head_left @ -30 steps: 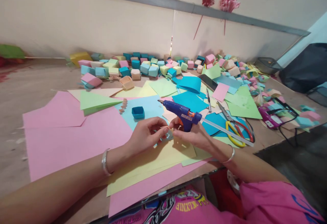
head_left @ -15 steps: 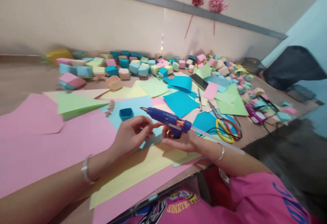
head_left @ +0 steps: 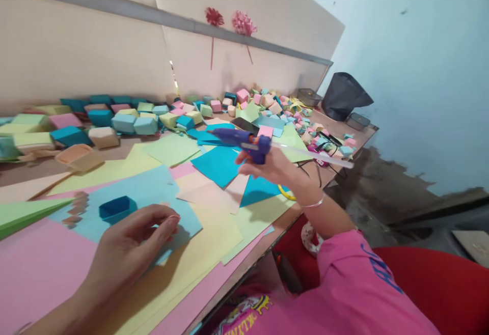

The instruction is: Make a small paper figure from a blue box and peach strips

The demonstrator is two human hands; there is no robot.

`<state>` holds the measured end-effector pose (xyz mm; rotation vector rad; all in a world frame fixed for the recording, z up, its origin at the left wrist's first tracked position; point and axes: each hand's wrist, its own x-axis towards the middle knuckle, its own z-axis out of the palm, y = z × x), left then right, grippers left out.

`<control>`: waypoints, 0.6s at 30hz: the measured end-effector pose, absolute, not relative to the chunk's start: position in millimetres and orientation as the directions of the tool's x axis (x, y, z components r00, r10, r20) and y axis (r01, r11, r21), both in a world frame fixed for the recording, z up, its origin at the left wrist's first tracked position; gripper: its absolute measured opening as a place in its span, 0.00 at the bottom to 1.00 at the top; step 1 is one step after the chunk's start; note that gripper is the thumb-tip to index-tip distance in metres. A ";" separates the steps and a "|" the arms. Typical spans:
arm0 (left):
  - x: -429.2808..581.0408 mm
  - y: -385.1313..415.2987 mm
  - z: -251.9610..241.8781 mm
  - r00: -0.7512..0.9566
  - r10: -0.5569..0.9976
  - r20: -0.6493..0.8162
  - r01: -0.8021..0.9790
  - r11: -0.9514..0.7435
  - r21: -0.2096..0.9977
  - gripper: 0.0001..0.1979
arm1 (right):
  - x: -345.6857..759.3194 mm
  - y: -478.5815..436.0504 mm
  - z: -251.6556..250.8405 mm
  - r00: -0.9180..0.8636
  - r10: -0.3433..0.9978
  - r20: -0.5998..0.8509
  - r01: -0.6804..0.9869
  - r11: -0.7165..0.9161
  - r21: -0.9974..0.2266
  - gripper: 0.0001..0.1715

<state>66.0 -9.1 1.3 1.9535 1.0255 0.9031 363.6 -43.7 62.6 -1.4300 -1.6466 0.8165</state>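
Note:
My right hand (head_left: pixel 275 169) grips a blue glue gun (head_left: pixel 244 140) above the paper sheets, its nozzle pointing left and a clear glue stick (head_left: pixel 317 156) jutting out to the right. My left hand (head_left: pixel 130 251) rests at the lower left with its fingers curled and pinched together over a light blue sheet (head_left: pixel 148 197); what it pinches is too small to name. A small open teal paper box (head_left: pixel 116 207) sits just above that hand.
Coloured paper sheets cover the table (head_left: pixel 244 269). Several folded paper boxes (head_left: pixel 126 121) line the back wall. A black bag (head_left: pixel 344 95) and small trays stand at the far right end. Cables and a yellow-handled scissors part lie behind my right wrist.
The view has swung right. My right hand has carried the glue gun up and away from my left hand, which stayed low over the light blue sheet.

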 end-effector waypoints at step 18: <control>73.8 -14.3 -6.9 0.473 0.871 0.130 -0.071 -0.110 0.991 0.17 | 534.3 -31.8 74.2 0.110 0.973 0.204 0.952 -0.162 0.261 0.23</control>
